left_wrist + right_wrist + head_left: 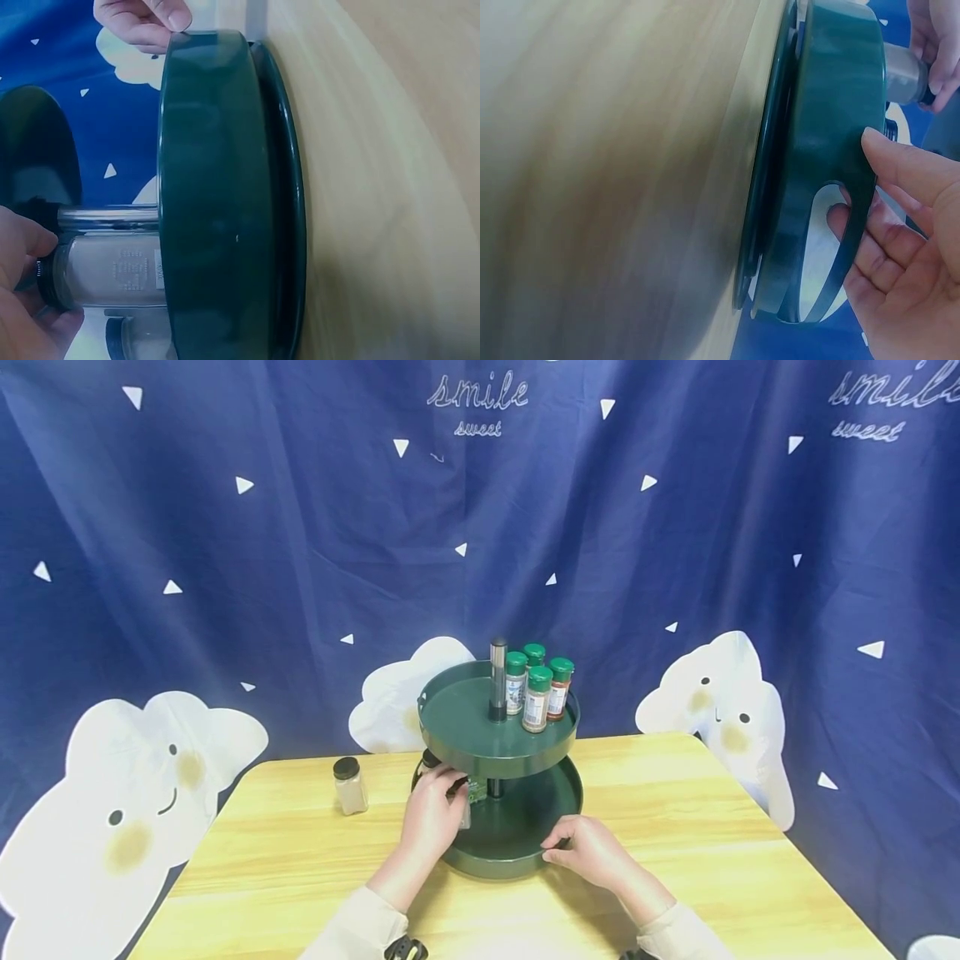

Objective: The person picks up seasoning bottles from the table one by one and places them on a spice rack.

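A two-tier dark green turntable rack stands on the table, with an upper tray (457, 714) on a post over a lower tray (498, 866). Between the tiers, my left hand (433, 810) pinches the black lid (49, 277) of a clear spice jar (112, 270), which is upright at the left of the lower tray. Beside it, partly hidden, is another black-lidded jar (148, 339). My right hand (592, 852) grips the lower tray's front right rim, thumb outside and a finger through the handle slot (821, 247).
Several green-capped spice bottles (536, 703) stand on the right of the upper tray, by the metal post (498, 677). A black-lidded jar of pale powder (350, 789) stands on the wooden table (247, 852) left of the rack. A blue patterned curtain (315, 552) hangs behind.
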### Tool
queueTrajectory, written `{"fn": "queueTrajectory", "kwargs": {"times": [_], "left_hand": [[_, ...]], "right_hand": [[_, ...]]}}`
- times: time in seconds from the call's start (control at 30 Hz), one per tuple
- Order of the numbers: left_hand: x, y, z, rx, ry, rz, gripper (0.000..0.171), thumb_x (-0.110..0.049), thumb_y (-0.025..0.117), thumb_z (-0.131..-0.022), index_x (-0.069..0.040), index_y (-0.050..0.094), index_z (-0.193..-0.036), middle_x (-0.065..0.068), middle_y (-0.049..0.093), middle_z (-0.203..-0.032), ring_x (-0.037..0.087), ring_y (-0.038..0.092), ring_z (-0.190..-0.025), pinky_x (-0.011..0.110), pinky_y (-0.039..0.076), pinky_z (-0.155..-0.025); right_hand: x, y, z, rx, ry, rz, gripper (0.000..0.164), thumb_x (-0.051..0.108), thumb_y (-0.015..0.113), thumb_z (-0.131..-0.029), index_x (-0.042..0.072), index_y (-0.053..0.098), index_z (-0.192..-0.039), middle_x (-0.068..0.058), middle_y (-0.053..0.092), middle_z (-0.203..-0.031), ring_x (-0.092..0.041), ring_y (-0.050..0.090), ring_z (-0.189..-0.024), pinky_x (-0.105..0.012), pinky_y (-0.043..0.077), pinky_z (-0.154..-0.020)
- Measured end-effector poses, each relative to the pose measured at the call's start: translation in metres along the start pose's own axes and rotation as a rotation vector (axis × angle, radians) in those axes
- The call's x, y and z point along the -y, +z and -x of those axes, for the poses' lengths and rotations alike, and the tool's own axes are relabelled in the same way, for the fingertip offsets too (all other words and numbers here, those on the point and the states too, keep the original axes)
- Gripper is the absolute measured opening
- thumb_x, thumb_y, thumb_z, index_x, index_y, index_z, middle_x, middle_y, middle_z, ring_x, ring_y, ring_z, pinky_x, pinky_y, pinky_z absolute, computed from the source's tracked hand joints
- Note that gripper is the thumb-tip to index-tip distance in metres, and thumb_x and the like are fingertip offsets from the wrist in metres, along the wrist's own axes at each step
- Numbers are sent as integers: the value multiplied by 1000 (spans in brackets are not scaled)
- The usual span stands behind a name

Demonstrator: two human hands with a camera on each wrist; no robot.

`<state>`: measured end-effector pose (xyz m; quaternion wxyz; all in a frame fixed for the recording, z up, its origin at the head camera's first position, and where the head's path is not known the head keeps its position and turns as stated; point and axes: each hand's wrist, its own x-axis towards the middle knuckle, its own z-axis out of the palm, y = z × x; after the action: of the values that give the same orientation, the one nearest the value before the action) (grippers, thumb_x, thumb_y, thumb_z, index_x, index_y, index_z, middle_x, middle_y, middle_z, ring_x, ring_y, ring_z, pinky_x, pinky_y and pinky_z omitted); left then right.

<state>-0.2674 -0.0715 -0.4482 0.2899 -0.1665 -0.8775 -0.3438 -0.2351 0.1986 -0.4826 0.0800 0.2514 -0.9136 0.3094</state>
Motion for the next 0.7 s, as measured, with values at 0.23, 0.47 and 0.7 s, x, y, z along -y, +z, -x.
{"fn": "queueTrajectory", "kwargs": {"times": [0.23, 0.47, 0.7], "left_hand": [[0, 8, 2, 0, 24, 18, 15, -5, 74, -87, -5, 77, -101, 9, 70, -112, 33, 66, -105, 47, 57, -89], [-3, 14, 4, 1, 26, 32, 16, -5, 75, -87, -5, 77, -103, 8, 69, -112, 28, 66, -106, 45, 58, -87], [-11, 19, 7, 32, -17, 85, 18, -7, 72, -89, -5, 77, -107, 9, 68, -117, 28, 65, -108, 44, 58, -87]], "right_hand": [[-1, 2, -1, -7, -9, 1, 7, 18, 84, -81, 20, 78, -84, 14, 68, -86, -11, 66, -85, -33, 58, -78], [-2, 2, -1, -3, -18, -3, 7, 18, 84, -81, 20, 78, -84, 15, 68, -86, -12, 66, -85, -33, 58, -78], [-2, 1, 0, -3, -17, -4, 6, 19, 84, -81, 20, 78, -84, 14, 68, -85, -12, 66, -85, -33, 57, -78]]}}
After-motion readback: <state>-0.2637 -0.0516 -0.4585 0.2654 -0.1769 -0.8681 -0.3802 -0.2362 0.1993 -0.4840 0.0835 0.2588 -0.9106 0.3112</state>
